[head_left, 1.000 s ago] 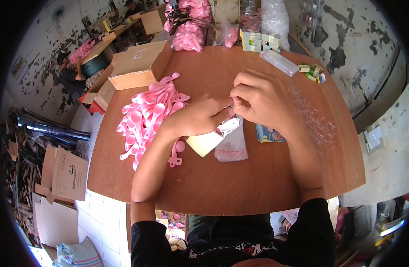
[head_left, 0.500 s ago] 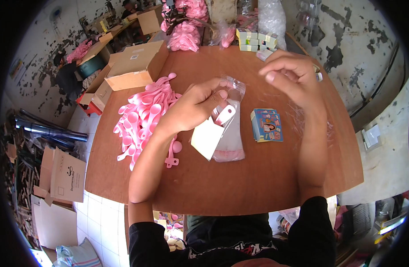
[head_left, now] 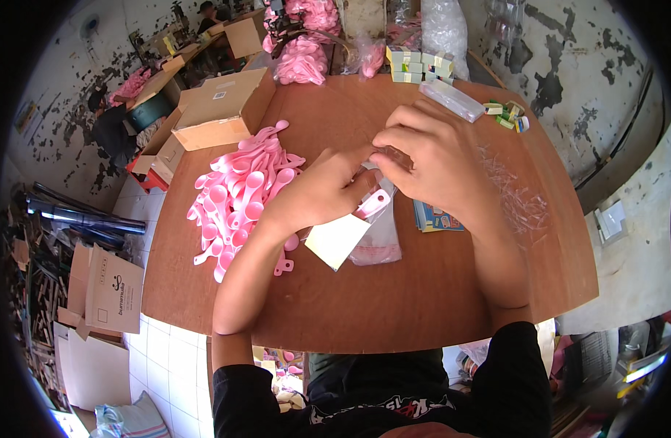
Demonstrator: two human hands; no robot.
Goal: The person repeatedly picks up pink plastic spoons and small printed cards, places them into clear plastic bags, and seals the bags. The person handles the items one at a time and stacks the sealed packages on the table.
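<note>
My left hand (head_left: 313, 190) grips a small clear plastic bag; a pink measuring spoon's handle (head_left: 372, 205) and a pale yellow card (head_left: 337, 242) show below its fingers. My right hand (head_left: 437, 164) has come to the bag's upper end, its thumb and fingertips pinched there; what exactly they pinch is partly hidden. Under the hands, flat clear bags (head_left: 379, 252) lie on the table. To the left is a heap of pink measuring spoons (head_left: 237, 201). A stack of blue printed cards (head_left: 432, 219) is partly covered by my right hand.
Thin clear strips (head_left: 518, 196) lie scattered on the right of the brown table (head_left: 394, 314). At the back right are a clear plastic case (head_left: 452, 100), small green-and-yellow pieces (head_left: 505, 115) and stacked small boxes (head_left: 419, 66). A cardboard box (head_left: 222, 109) stands back left.
My right hand has moved left and down to the bag's top, closing its fingers there. The left hand, with bag, spoon and card, has shifted slightly and tilted.
</note>
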